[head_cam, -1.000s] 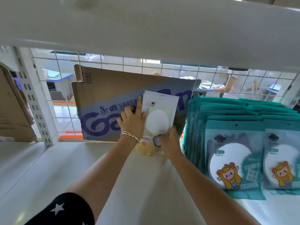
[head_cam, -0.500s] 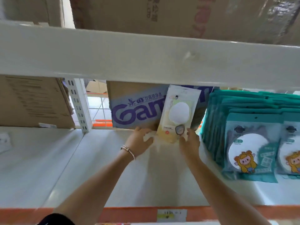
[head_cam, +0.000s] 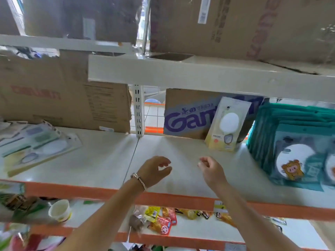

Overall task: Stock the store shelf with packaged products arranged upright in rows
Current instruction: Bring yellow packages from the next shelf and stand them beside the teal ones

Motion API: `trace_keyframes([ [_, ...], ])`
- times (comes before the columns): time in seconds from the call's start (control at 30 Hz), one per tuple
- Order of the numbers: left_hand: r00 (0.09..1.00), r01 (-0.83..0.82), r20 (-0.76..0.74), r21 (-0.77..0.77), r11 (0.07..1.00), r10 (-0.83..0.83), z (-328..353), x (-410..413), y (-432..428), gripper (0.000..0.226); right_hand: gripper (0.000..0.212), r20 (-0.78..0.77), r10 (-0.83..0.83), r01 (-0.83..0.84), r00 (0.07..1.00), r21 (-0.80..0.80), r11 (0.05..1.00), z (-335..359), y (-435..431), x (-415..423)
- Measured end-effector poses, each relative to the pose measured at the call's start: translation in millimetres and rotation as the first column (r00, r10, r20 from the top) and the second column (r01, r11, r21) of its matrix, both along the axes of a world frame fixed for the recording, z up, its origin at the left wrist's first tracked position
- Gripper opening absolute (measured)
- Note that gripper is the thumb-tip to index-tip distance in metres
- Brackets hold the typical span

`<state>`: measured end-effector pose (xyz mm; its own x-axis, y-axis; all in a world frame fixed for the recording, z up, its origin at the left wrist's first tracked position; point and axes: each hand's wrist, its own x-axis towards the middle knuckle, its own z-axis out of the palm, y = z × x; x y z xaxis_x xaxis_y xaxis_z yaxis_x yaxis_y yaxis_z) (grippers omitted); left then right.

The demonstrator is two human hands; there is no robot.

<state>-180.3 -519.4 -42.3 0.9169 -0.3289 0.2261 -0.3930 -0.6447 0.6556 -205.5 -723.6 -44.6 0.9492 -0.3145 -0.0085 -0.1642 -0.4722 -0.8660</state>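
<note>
In the centre right of the frame, a pale yellow packet [head_cam: 226, 124] stands on the white shelf [head_cam: 101, 160]. It tilts back against a cardboard box [head_cam: 188, 113] with purple lettering, just left of a row of teal packets [head_cam: 290, 134]. Below it, the left hand [head_cam: 154, 171] and right hand [head_cam: 211, 171] hover empty, fingers loosely curled. Leaning alone, the packet could slide flat. Bare shelf lies open to the left, and the orange front edge [head_cam: 181, 198] runs beneath the wrists.

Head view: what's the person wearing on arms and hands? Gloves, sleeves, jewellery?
No gloves. The left hand and right hand are bare. Both arms are uncovered as far as the frame shows, with no sleeve in view. The left wrist carries a thin silver-coloured bangle. Nothing shows on the right wrist.
</note>
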Motion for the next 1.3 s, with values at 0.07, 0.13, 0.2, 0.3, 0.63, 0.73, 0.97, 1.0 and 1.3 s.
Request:
trace_keyframes([
  [0.07, 0.999, -0.047, -0.011, -0.020, 0.999, 0.047, 5, -24, 22, 0.022, 0.022, -0.022, 0.069, -0.069, 0.997, -0.021, 0.997, 2, 14, -13],
  [0.13, 0.993, -0.116, -0.030, -0.051, 0.992, 0.115, 8, -49, 43, 0.021, 0.021, -0.054, 0.138, -0.139, 0.989, -0.028, 0.990, 5, 30, -27],
  [0.2, 0.983, -0.182, -0.043, -0.071, 0.981, 0.179, 11, -75, 65, 0.022, 0.017, -0.072, 0.204, -0.206, 0.976, -0.022, 0.978, 8, 50, -41],
  [0.3, 0.967, -0.240, -0.093, -0.009, 0.971, 0.239, 13, -110, 99, 0.024, 0.015, -0.068, 0.274, -0.276, 0.959, -0.031, 0.961, 6, 85, -62],
  [0.63, 0.913, -0.388, -0.134, -0.002, 0.922, 0.384, 21, -179, 226, 0.024, 0.015, -0.076, 0.461, -0.467, 0.884, -0.083, 0.881, 10, 226, -84],
  [0.73, 0.898, -0.420, -0.132, 0.031, 0.907, 0.420, 23, -180, 269, 0.026, 0.020, -0.069, 0.514, -0.519, 0.855, -0.103, 0.849, 14, 272, -81],
  [0.97, 0.881, -0.446, -0.142, 0.064, 0.893, 0.451, 26, -161, 363, 0.020, 0.025, -0.023, 0.524, -0.524, 0.852, -0.078, 0.848, 17, 380, -55],
  [1.0, 0.881, -0.449, -0.127, 0.074, 0.890, 0.455, 25, -156, 375, 0.020, 0.025, -0.015, 0.530, -0.529, 0.848, -0.088, 0.844, 17, 394, -52],
  [1.3, 0.897, -0.418, -0.112, 0.101, 0.903, 0.428, 20, -87, 428, 0.029, 0.026, -0.074, 0.494, -0.500, 0.866, -0.126, 0.857, 7, 455, 3],
])
